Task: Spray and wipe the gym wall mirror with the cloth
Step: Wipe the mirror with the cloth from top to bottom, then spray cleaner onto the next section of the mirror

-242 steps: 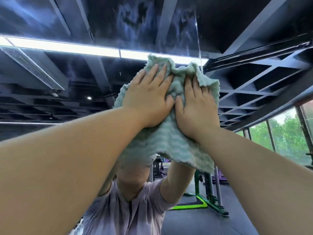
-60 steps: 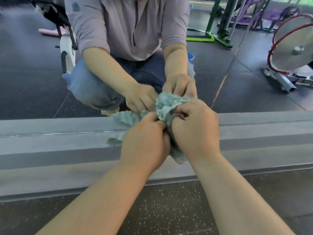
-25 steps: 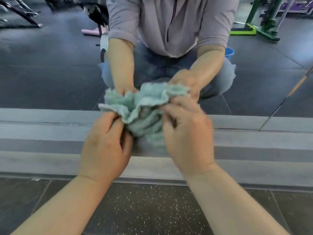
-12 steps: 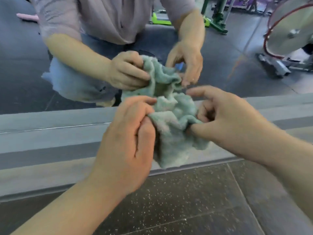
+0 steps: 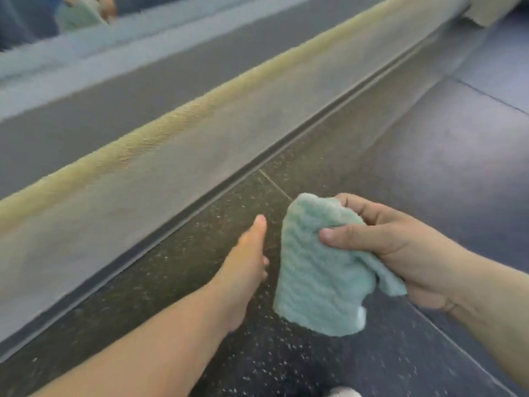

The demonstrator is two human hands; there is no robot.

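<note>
Under and all round the right grip (image 5: 395, 242), floor (image 5: 429, 156): dark rubbery sheet flecked with pale specks, jointed in thin straight seams. Up and left of the grip, a long grey plinth (image 5: 177, 173), flat-faced and matte, capped by a fuzzy yellowish strip (image 5: 160, 130), both smeared by camera motion. Farthest from the grip, in the upper left corner, only a sliver of the mirror (image 5: 25, 24), hard and glossy, with a dim reflection of hand and cloth. Well apart from the glass, so no wiping underway; judged a pause between passes or a regrip. No spray bottle in view.

Inside the grip, the cloth (image 5: 317, 270): pale green, thick, ribbed terry pile, folded into a rough pad and drooping below the hand, apparently clear of the floor. Pinched at its upper right edge, thumb across the near face, fingers curled behind, closed firmly on the fabric. Likely light, soft and limp, with plenty of friction; nothing to break, but prone to unfold or bunch if taken by one corner. Best taken across the folded middle, or spread flat under a palm, for even pressure on glass.

Just left of the cloth and apart from it, the left hand (image 5: 246, 262): fingers straight, seen edge-on, holding nothing. At the cloth's lower right corner, below the grip, a small white patch (image 5: 361, 313), perhaps a tag; too blurred to say.
</note>
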